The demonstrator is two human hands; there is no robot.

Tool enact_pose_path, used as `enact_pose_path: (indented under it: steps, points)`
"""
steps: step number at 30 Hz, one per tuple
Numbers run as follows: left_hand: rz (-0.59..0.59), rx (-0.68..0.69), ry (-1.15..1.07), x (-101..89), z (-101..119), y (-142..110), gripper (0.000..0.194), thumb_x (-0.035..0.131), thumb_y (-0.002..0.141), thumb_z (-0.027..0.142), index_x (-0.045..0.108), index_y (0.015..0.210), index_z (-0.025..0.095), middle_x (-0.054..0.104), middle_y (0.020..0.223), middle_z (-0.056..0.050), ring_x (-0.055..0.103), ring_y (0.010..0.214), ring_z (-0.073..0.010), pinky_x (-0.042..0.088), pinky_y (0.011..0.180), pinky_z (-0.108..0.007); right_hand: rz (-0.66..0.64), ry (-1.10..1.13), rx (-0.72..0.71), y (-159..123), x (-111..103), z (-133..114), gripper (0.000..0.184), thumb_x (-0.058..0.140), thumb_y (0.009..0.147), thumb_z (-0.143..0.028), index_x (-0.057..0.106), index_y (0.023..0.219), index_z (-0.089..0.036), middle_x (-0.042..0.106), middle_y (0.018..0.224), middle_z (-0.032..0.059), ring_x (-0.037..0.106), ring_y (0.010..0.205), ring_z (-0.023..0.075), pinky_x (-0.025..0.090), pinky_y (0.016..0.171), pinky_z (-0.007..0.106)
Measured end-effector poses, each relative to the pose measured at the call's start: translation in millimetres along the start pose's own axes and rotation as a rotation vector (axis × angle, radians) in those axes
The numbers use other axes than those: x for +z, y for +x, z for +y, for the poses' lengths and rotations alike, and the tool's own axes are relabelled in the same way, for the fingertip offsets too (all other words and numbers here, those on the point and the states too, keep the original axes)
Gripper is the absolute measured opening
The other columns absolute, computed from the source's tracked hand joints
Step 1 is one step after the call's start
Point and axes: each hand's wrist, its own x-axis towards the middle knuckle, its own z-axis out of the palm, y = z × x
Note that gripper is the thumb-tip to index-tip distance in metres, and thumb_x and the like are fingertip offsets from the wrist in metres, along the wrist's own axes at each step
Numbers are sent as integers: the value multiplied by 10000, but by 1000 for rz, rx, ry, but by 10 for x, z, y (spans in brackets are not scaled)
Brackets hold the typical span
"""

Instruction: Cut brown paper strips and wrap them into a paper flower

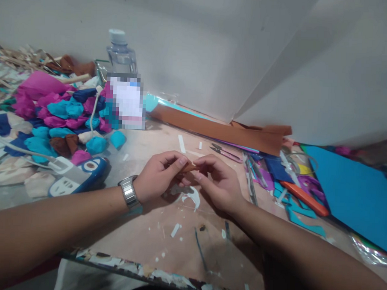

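Note:
My left hand (158, 175), with a metal watch (129, 192) on its wrist, and my right hand (217, 182) meet above the middle of the work table (164, 237). Both pinch a small brown piece of paper (189, 167) between thumbs and fingertips. Most of the piece is hidden by my fingers. Beneath the hands, white glue smears and scraps mark the table.
A heap of pink, turquoise, navy and brown crepe paper balls (60, 113) lies at the left, with a blue and white glue gun (78, 178) in front. A water bottle (122, 56) stands behind. Brown felt strip (219, 131), small scissors (225, 153), orange cutter (303, 197) and blue sheet (354, 195) lie right.

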Motion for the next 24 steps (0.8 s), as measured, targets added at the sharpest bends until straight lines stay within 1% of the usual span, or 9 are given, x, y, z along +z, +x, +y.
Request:
enact_pose_path:
  steps: [4,7,9,11,13,16,18,21,24]
  points:
    - [-30,-77,-5,7,30,-12,486,691,921,633,667,1002,154,712,656,-40,684,549,-143,539,481,-202,-21,-88,-69,23,-5,-42,89,752,946,-286,767,1029,-256,726,945,41,650,818,183,524,741,343]
    - [-25,-89,16,3,44,-19,511,661,923,667,664,977,160,691,596,-29,645,466,-133,453,397,-171,-12,-116,-75,38,-14,-67,64,761,938,-283,777,986,-244,745,918,44,667,806,186,534,730,346]
    - [-17,-107,23,-3,49,-19,517,645,927,679,664,955,163,681,576,-22,622,430,-127,419,371,-165,-3,-124,-78,43,-17,-80,49,755,940,-276,776,962,-237,747,893,43,669,792,184,536,714,341]
    - [-11,-120,30,-5,53,-16,527,629,931,688,670,931,163,671,569,-17,593,405,-117,409,359,-168,-17,-130,-99,48,-16,-87,63,763,934,-274,773,987,-242,745,908,44,661,782,179,539,709,339]
    - [-15,-103,29,-3,56,-13,539,625,931,691,679,897,156,663,573,-12,572,403,-104,413,360,-169,-59,-149,-151,55,-16,-91,154,797,910,-279,773,1061,-260,737,952,45,658,793,177,545,716,337]
    - [-38,-77,11,12,59,-11,550,633,926,693,668,845,150,665,586,-13,590,438,-102,441,384,-166,-121,-196,-242,65,-17,-89,276,831,886,-265,777,1156,-290,724,994,46,681,845,179,564,749,333]
    - [-64,-79,-1,23,55,-10,552,634,927,691,650,828,148,673,595,-18,604,452,-104,456,396,-165,-127,-224,-272,68,-19,-85,286,820,896,-248,785,1175,-302,726,989,46,698,857,177,574,762,328]
    - [-96,-76,3,22,36,-11,550,614,945,685,650,853,145,685,611,-26,626,471,-106,472,412,-161,-122,-240,-272,63,-22,-78,316,817,897,-251,786,1205,-317,748,979,45,716,848,181,584,742,321]
    - [-97,-83,41,3,9,-13,557,579,953,708,635,889,157,685,602,-24,635,461,-117,445,391,-156,-113,-244,-287,53,-22,-69,298,789,912,-216,794,1194,-311,766,955,44,726,827,178,585,720,310]
